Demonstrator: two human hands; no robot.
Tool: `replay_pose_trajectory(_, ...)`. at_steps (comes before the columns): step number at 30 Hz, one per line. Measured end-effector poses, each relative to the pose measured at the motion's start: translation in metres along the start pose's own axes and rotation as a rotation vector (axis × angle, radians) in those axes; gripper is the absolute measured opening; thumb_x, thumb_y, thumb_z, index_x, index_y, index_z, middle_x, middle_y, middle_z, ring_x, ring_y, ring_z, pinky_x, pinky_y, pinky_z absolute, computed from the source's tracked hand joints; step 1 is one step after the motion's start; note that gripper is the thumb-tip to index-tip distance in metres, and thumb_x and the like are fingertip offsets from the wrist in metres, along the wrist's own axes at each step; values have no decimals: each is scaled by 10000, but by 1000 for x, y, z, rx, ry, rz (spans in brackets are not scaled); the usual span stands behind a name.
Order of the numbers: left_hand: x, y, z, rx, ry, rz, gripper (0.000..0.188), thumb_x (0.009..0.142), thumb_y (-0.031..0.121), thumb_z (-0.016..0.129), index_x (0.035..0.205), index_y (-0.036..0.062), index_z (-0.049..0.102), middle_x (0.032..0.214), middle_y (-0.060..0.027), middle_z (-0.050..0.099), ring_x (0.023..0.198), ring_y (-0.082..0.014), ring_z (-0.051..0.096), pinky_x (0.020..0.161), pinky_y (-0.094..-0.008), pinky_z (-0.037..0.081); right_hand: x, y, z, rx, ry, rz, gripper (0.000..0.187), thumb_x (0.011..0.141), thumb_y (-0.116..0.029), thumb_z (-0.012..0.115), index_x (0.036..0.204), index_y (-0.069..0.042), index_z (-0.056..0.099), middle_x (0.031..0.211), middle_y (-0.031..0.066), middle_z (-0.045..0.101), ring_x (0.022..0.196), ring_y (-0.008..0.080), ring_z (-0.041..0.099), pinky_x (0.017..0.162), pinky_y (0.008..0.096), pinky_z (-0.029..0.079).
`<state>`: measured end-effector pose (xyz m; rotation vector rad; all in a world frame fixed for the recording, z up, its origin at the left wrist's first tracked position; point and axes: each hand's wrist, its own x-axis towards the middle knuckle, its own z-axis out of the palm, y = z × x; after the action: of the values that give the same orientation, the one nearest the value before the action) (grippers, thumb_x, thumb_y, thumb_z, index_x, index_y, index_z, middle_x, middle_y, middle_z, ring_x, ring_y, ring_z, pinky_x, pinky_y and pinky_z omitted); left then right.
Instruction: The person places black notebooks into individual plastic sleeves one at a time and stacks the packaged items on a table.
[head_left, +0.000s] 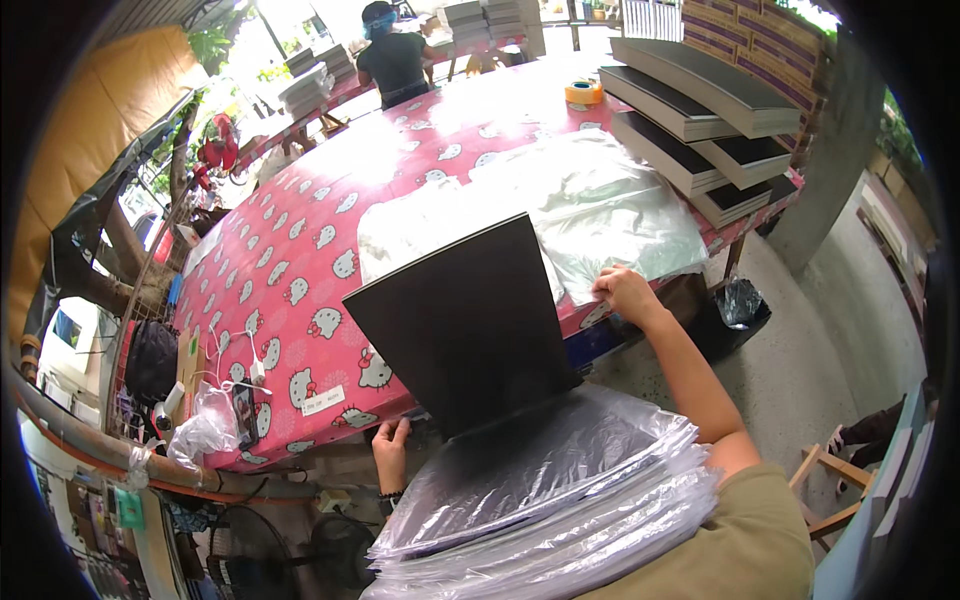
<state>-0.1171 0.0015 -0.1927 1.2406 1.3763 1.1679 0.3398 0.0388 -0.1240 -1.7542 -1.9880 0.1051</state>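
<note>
My right hand (628, 295) pinches the near edge of a pile of clear plastic bags (625, 215) on the table. At the table's front edge, my left hand (391, 455) has its fingers curled near the lower left of a black board-like cover (460, 320); whatever they may grip is too small to make out. That cover stands tilted up in front of me, a pale edge showing along its top. Between my forearms lies a stack of plastic-wrapped flat items (540, 500), the cover's lower edge against its far side.
A pink patterned cloth covers the table (290, 250). Thick black-topped books (700, 130) are piled at the right, beside a tape roll (583, 93). A phone (245, 412) and cables lie at the left edge. A person (395, 60) works beyond; a black bin (740, 305) stands right.
</note>
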Motion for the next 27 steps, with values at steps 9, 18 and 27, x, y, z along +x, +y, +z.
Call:
replay_pose_trajectory(9, -13, -22, -17, -109, 88, -137, 163, 795, 162, 595, 859, 13, 594, 729, -12, 571, 635, -72, 497, 569, -194, 380, 19, 40, 16, 615, 161, 219, 141, 779, -57, 512, 891, 3, 574, 670, 49, 562, 628, 134, 524, 586, 263, 429)
replay_pose_trajectory(18, -1, -4, -23, -226, 74, -56, 163, 800, 127, 574, 931, 31, 558, 830, -11, 567, 702, -73, 511, 629, -196, 405, 40, 111, -31, 1694, 610, 683, 154, 778, -2, 397, 876, -14, 516, 772, 66, 562, 631, 141, 561, 542, 290, 480)
replay_pose_trajectory(27, -22, 185, 25, -195, -359, 662, 742, 623, 360, 729, 1182, 21, 380, 1190, -136, 419, 1145, -247, 371, 913, -354, 314, 7, -118, -74, 1095, -384, -149, 333, 746, 30, 440, 1067, -45, 487, 781, -4, 495, 675, 85, 460, 611, 228, 399)
